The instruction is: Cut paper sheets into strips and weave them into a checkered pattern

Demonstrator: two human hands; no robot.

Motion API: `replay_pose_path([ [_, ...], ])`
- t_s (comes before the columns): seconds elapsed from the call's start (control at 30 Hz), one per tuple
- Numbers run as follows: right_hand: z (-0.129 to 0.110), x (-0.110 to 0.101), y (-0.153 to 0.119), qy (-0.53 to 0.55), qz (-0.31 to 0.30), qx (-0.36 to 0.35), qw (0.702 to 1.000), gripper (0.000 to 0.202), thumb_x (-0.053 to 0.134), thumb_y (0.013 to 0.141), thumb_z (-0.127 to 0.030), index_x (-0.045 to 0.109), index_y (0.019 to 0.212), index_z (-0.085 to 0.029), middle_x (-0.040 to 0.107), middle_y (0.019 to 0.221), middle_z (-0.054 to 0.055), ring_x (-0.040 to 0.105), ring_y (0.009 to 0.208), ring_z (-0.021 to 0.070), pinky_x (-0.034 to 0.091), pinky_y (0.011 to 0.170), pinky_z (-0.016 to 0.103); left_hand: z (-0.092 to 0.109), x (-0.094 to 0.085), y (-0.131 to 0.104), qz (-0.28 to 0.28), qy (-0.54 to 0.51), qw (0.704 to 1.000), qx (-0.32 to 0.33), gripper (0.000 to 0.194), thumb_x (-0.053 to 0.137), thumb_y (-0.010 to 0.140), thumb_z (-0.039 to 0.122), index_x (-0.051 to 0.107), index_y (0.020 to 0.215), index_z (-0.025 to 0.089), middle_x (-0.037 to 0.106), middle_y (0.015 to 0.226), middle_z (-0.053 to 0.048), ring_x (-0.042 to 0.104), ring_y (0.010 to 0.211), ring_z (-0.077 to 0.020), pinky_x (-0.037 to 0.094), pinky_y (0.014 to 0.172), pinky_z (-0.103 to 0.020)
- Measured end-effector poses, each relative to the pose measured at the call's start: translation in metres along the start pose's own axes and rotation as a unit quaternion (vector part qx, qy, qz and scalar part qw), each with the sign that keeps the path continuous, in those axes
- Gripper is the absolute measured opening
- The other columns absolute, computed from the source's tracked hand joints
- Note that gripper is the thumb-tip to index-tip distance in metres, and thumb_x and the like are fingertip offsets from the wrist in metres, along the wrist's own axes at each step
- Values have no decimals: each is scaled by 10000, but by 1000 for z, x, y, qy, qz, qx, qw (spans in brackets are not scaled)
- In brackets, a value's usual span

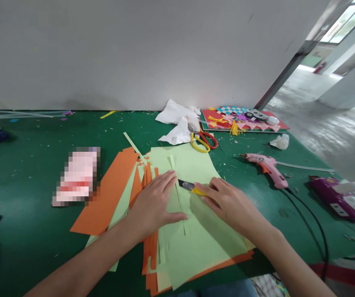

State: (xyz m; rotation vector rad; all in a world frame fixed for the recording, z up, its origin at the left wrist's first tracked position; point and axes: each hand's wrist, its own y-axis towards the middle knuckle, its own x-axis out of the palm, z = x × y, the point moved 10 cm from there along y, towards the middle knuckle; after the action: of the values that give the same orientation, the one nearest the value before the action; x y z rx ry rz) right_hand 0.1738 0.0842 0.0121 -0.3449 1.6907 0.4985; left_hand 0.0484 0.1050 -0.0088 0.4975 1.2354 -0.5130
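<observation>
My right hand (227, 196) grips a yellow utility knife (197, 189), its dark blade pointing left and touching or nearly touching the paper. Flat on the stack, my left hand (157, 198) presses down with fingers stretched and thumb out to the right. Beneath both hands lies pale green paper (208, 247), with a narrow green strip (182, 210) along a line between the hands. Orange strips (146, 255) are partly hidden under my left hand and wrist. To the left, a wide orange sheet (106, 194) overlaps more green paper.
Red-and-yellow scissors (204, 142) lie by crumpled white tissue (179, 119) behind the stack. A pink glue gun (267, 167) with a black cord and a purple box (335, 198) sit at right. Paper crafts lie on a red board (281, 119). A blurred pink object (78, 173) lies left.
</observation>
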Motion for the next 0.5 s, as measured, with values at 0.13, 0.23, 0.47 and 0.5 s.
replay_pose_path([
  [0.13, 1, 2, 2, 0, -8, 5, 1000, 354, 464, 941, -240, 539, 1287, -222, 543, 862, 51, 571, 796, 180, 491, 680, 308, -1, -1, -1, 12, -6, 1000, 3, 955, 474, 728, 782, 376, 1406, 116, 400, 1464, -172, 361, 1349, -330, 323, 1090, -454],
  [0.23, 1, 4, -1, 2, -19, 12, 1000, 365, 471, 941, -246, 526, 1301, -232, 545, 881, 51, 574, 795, 180, 496, 687, 316, -1, 0, -2, 7, -1, 1000, 9, 966, 450, 729, 795, 381, 1403, 106, 395, 1465, -181, 353, 1353, -335, 328, 1085, -462],
  [0.47, -7, 6, -17, -3, -27, 3, 1000, 354, 444, 955, -269, 521, 1297, -222, 541, 871, 58, 579, 772, 184, 497, 656, 310, 11, -10, -9, 47, -10, 998, 48, 868, 381, 762, 779, 508, 1292, 103, 529, 1352, -190, 453, 1280, -334, 387, 1047, -483],
  [0.5, -9, 6, -18, -7, -27, -2, 1000, 353, 441, 956, -270, 522, 1295, -215, 542, 867, 60, 580, 772, 185, 497, 653, 308, 12, -12, -9, 56, -8, 997, 49, 776, 373, 816, 727, 529, 1265, 114, 555, 1326, -176, 477, 1260, -317, 412, 1027, -468],
])
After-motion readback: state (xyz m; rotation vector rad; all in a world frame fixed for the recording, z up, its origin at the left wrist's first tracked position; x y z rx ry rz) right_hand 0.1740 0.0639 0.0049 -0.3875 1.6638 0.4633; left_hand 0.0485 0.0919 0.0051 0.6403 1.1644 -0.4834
